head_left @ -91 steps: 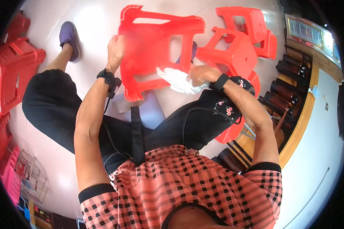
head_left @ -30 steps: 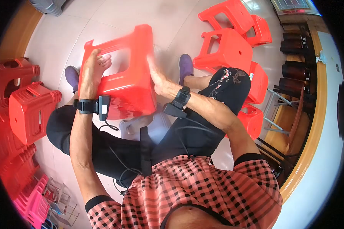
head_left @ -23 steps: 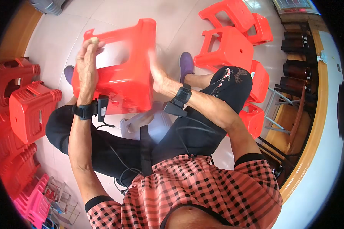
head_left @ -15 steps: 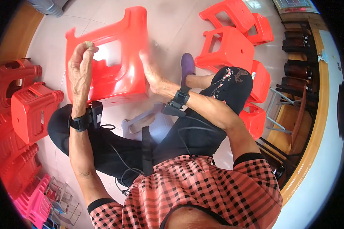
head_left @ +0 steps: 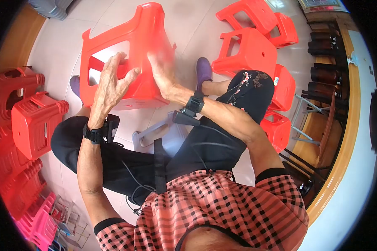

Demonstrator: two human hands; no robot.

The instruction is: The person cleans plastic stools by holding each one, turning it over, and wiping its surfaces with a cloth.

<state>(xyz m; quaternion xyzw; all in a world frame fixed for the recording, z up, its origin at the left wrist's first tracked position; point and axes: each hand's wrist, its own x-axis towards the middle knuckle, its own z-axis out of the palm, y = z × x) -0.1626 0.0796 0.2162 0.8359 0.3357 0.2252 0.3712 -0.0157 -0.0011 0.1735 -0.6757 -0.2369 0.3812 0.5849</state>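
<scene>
A red plastic stool (head_left: pixel 132 31) is tilted in front of me, between and beyond my knees. My left hand (head_left: pixel 113 83) is over its near left side, fingers spread, thumb apart, with nothing visible in the grasp. On the stool's right side lies my right hand (head_left: pixel 161 73), its palm against the red plastic and its fingers extended, slightly blurred. No cloth shows in either hand. A pale bluish-grey stool (head_left: pixel 165 136) shows between my thighs, partly hidden by a black strap.
Several red stools (head_left: pixel 249 52) stand at the right beyond my knee. Stacked red stools (head_left: pixel 33 123) line the left side, with pink ones (head_left: pixel 40 221) below. Dark brown cylinders (head_left: pixel 324 75) and a folding chair (head_left: pixel 326 121) are at the right wall.
The white cloth seen three seconds ago is out of view. The red stool has turned and moved away from me. My left hand's fingers have spread and shifted right in the last half second.
</scene>
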